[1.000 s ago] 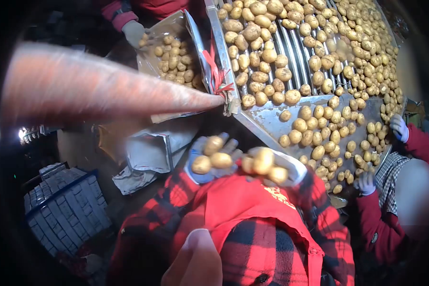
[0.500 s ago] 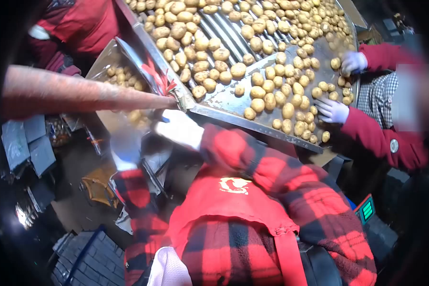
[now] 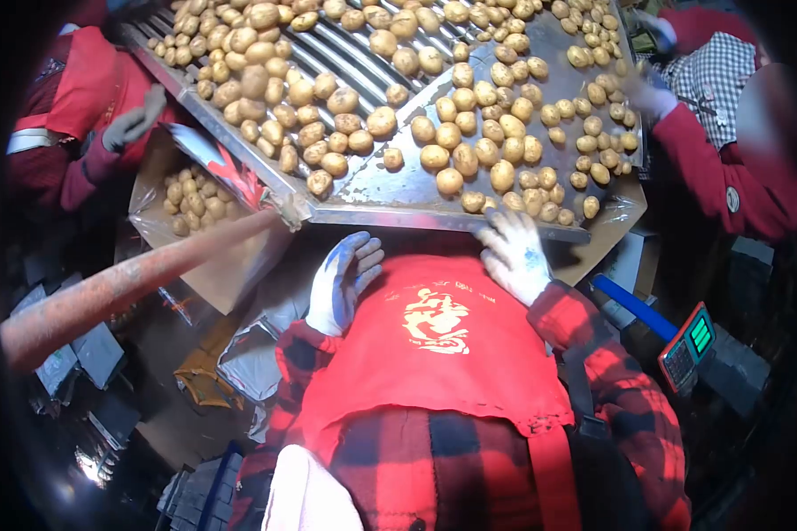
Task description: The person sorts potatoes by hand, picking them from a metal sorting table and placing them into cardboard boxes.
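Potatoes (image 3: 467,159) lie spread over a metal sorting table (image 3: 372,188) in front of me. My right hand (image 3: 517,253), in a white glove with a blue patch, has its fingers spread at the table's near edge, close to several small potatoes (image 3: 540,202). My left hand (image 3: 342,280), gloved alike, is held up before my red apron (image 3: 452,354), just below the metal edge. Its fingers are slightly curved, with nothing in them.
A carton (image 3: 230,288) with a plastic liner holds potatoes at left, and a rusty pole (image 3: 150,288) crosses before it. Another carton (image 3: 618,226) stands under the table's right corner. A digital scale (image 3: 689,347) is at right. Co-workers in red (image 3: 88,88) flank the table.
Both my hands have come away from the carton side at left to in front of my apron, the right one reaching the table's near edge. The view has turned rightward.
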Tool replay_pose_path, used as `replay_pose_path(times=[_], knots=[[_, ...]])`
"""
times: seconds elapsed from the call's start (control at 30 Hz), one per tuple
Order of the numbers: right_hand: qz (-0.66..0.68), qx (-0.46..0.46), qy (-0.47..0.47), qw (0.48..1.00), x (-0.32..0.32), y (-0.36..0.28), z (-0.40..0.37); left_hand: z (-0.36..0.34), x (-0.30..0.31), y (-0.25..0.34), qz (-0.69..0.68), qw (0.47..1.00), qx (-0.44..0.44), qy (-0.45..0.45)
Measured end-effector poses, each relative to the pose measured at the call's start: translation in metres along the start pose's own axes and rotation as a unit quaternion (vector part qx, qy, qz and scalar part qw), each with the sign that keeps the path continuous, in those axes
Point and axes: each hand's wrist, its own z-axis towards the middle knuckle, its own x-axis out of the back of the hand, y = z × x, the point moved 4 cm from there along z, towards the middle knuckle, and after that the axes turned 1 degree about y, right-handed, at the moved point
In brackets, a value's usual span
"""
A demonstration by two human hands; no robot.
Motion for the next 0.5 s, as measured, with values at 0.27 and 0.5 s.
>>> replay_pose_path(times=[0.27,0.5], knots=[[-0.183,-0.095,0.100,0.973,-0.005,0.064,0.094,0.036,-0.036,0.029,0.122,0.989,-0.086,-0.011],[-0.063,-0.229,0.105,0.966,0.050,0.103,0.099,0.031,-0.026,0.020,0.119,0.990,-0.071,0.026]])
